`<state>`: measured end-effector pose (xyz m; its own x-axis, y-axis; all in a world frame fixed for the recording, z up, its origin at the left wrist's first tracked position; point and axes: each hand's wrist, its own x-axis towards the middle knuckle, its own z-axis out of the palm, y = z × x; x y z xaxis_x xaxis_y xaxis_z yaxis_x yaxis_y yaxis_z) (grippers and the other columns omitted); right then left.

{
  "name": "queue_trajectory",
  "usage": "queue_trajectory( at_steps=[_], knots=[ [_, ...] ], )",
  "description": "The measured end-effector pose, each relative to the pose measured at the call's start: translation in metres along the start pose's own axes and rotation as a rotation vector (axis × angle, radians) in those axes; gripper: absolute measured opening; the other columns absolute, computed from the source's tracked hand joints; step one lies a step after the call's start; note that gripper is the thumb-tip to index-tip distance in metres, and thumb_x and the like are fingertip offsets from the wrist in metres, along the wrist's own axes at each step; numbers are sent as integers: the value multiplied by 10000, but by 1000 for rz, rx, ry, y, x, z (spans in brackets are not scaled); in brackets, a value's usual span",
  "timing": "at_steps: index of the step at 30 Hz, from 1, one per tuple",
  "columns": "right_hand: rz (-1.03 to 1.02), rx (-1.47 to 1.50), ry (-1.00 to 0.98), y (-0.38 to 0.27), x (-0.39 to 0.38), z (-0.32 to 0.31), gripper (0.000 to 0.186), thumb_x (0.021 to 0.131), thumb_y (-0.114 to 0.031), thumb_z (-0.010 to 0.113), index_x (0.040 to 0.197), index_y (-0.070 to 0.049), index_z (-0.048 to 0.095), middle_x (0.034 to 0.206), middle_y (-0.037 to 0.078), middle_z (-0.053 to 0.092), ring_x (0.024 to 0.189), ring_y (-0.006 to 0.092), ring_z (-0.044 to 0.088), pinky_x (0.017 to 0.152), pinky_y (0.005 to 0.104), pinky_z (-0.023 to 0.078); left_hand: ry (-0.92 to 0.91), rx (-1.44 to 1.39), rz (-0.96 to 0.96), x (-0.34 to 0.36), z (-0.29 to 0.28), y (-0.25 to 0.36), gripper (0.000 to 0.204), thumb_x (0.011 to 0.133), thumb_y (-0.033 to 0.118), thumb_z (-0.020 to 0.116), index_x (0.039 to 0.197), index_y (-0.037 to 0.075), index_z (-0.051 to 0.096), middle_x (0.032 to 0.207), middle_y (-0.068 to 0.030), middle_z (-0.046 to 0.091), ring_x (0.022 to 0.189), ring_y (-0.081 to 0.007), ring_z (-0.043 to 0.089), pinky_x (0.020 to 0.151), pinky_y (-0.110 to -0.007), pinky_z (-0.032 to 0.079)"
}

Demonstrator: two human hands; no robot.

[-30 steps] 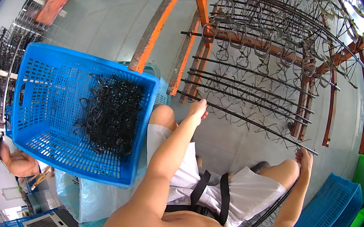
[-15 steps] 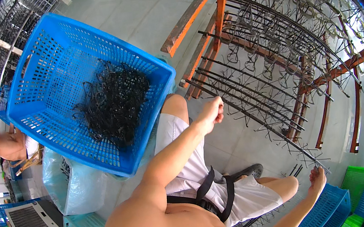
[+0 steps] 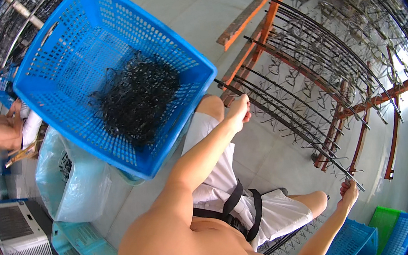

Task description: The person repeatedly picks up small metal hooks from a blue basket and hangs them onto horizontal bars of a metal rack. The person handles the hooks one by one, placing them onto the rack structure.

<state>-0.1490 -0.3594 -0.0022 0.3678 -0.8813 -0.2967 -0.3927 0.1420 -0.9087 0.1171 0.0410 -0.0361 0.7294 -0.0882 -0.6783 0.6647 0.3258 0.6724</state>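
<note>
A long thin black rod [image 3: 286, 123] with fine wire prongs along it slants from the middle down to the lower right. My left hand [image 3: 239, 111], fingers curled closed, holds it near its upper end, beside my knee. Near the rod's lower end, my right hand [image 3: 347, 194] pinches it with bent fingers. Just beyond the rod stands an orange-brown rack [image 3: 259, 43] carrying several similar black rods with wire hooks. At my left arm's far side, a blue perforated basket [image 3: 75, 106] contains a tangled heap of black, thin, wiry pieces [image 3: 143, 97].
Clear plastic bags [image 3: 85, 187] and a turquoise crate [image 3: 88, 248] lie on the left, near a white louvred appliance [image 3: 20, 237]. Another person [image 3: 5, 128] sits at the far left. Blue [image 3: 350, 242] and green [image 3: 386, 227] baskets stand at lower right.
The view has shifted, with the blue basket now farther up and right. Both hands still hold the rod, which now lies closer alongside the rods on the rack.
</note>
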Motion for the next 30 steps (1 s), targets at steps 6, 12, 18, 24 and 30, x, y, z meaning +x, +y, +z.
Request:
queue_trajectory(
  at_steps=[6,12,18,24,30],
  knots=[
    [5,121,116,74,112,-61,319,833,-371,559,735,-70,598,562,17,543,434,97,464,382,237,353,-299,283,194,-48,-26,-10,299,880,358,520,847,66,575,683,-11,549,580,-113,533,502,-260,440],
    [-46,0,184,16,66,22,321,807,-280,509,666,-9,605,587,73,576,510,154,503,474,320,377,425,637,199,-207,-195,-91,414,919,395,402,627,110,472,492,39,367,423,-73,336,398,-243,260],
    [13,28,101,23,79,45,302,806,-265,504,653,-20,593,567,66,576,507,146,525,467,291,371,454,495,-437,-228,-285,-173,331,923,371,401,870,63,510,740,-27,441,629,-146,409,545,-308,322],
    [60,163,70,66,85,20,306,845,-378,578,709,-104,595,618,18,551,532,114,503,474,242,381,43,318,-916,-266,-271,-150,364,917,336,436,1121,40,491,1044,-103,518,906,-208,500,752,-389,414],
    [160,461,26,103,36,47,299,827,-371,594,884,-82,542,775,25,538,651,134,486,538,250,379,16,26,-899,-287,-288,-187,412,940,367,346,1168,73,524,1157,-101,589,1023,-237,573,874,-450,456]
  ],
)
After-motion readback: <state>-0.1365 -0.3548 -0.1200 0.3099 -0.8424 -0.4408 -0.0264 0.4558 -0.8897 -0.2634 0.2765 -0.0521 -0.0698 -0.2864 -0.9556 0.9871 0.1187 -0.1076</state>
